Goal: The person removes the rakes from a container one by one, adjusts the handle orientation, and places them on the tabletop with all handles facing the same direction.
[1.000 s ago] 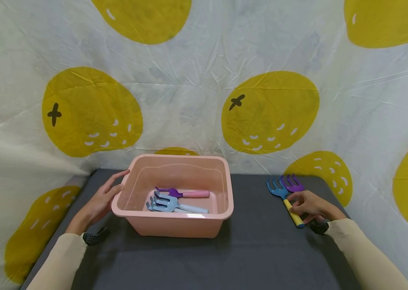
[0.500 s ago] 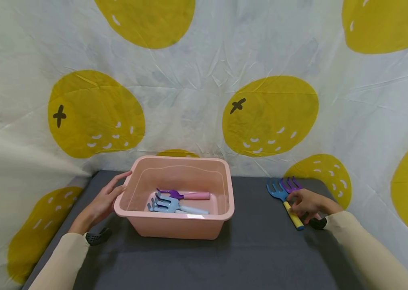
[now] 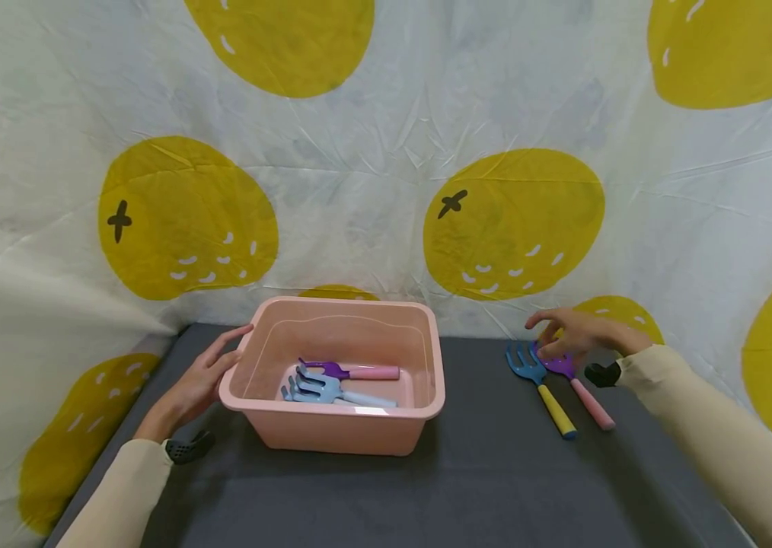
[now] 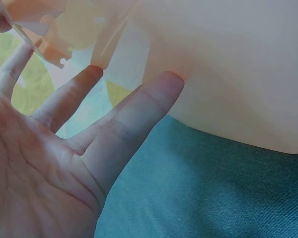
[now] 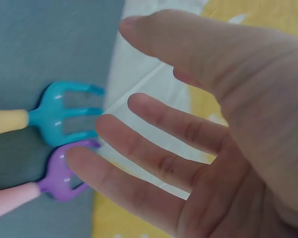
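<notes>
My left hand [image 3: 196,384] rests against the left side of a pink plastic basin [image 3: 331,430], its fingers spread and fairly straight at the rim; in the left wrist view the thumb touches the basin wall. My right hand [image 3: 574,333] hovers above the far right of the table with loose fingers and nothing in them. Below it lie two hand forks side by side, a blue one with a yellow handle [image 3: 556,411] and a purple one with a pink handle [image 3: 591,403]. The right wrist view shows both fork heads near the fingertips.
Inside the basin lie a purple hand fork with a pink handle [image 3: 374,373] and light blue forks [image 3: 317,387], partly overlapping. A dark grey cloth covers the table [image 3: 482,472]. Behind it hangs a white curtain [image 3: 358,213] printed with yellow fruit.
My right hand has let go of the yellow-handled fork and lifted up and away, uncovering the purple fork. The left hand stays at the basin.
</notes>
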